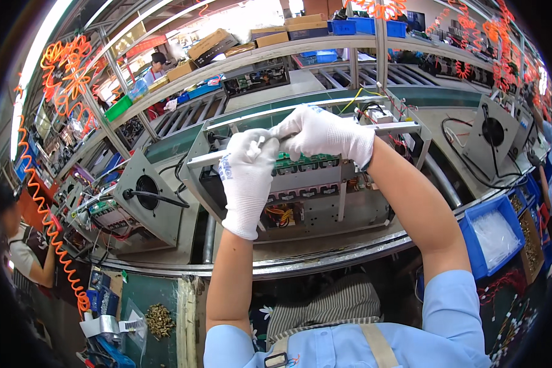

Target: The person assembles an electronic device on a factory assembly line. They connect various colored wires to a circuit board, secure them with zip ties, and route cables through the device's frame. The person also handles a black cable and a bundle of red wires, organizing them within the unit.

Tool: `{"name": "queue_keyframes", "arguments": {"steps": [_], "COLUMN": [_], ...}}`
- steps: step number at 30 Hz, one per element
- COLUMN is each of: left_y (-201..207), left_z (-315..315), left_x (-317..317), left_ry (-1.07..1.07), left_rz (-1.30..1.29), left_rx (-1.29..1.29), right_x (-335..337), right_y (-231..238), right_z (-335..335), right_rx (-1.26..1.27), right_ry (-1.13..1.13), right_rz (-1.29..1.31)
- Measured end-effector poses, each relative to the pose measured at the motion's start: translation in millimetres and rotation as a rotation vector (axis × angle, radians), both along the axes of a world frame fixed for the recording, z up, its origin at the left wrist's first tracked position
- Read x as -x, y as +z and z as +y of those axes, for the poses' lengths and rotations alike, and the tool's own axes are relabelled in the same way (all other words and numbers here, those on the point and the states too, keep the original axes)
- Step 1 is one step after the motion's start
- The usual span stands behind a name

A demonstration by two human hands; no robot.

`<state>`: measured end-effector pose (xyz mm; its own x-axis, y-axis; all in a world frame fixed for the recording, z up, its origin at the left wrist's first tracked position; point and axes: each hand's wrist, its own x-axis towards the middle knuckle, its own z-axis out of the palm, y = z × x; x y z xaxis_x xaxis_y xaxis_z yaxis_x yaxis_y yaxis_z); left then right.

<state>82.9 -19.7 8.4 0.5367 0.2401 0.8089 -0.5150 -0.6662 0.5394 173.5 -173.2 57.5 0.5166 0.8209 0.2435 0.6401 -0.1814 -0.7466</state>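
Both my hands wear white knit gloves and meet over the front rail of an open grey metal chassis [365, 211]. My left hand [246, 168] is curled closed, with a few small white plastic pieces [256, 148] showing between its fingers. Bent fingers of my right hand [316, 132] press together beside the left fingertips; whatever they pinch is hidden. Below the hands, inside the chassis, run green circuit boards [306, 164] and a row of dark components. Coloured wires [282, 214] lie in a lower opening.
Other chassis with fans stand at left [144, 208] and right [490, 132]. A blue bin [494, 236] of clear bags sits at right. Brass-coloured screws [159, 321] lie on the green mat. An orange coiled hose [46, 214] hangs at left, near another person [27, 251].
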Motion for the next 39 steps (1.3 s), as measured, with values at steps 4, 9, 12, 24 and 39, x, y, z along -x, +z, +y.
{"name": "queue_keyframes", "arguments": {"steps": [4,9,12,24,39], "left_y": [4,-50,-41,-211,-166], "left_z": [-8,-8,-4,-20,76], "left_x": [16,15,9,120,63], "left_ry": [-0.486,-0.462,-0.300,-0.854,-0.107], "left_rz": [0.221,0.129,0.305,1.273,0.682], "left_rx": [0.579,0.273,0.066,0.290,0.743], "right_x": [-3,-2,7,156,83], "right_y": [0,4,-6,-220,-222], "right_z": [-6,-12,-9,-58,-21], "right_rx": [-0.017,0.002,-0.154,-0.046,-0.763], "right_ry": [0.029,0.117,0.013,-0.063,-0.681], "right_rz": [0.032,0.102,-0.178,0.019,0.235]}}
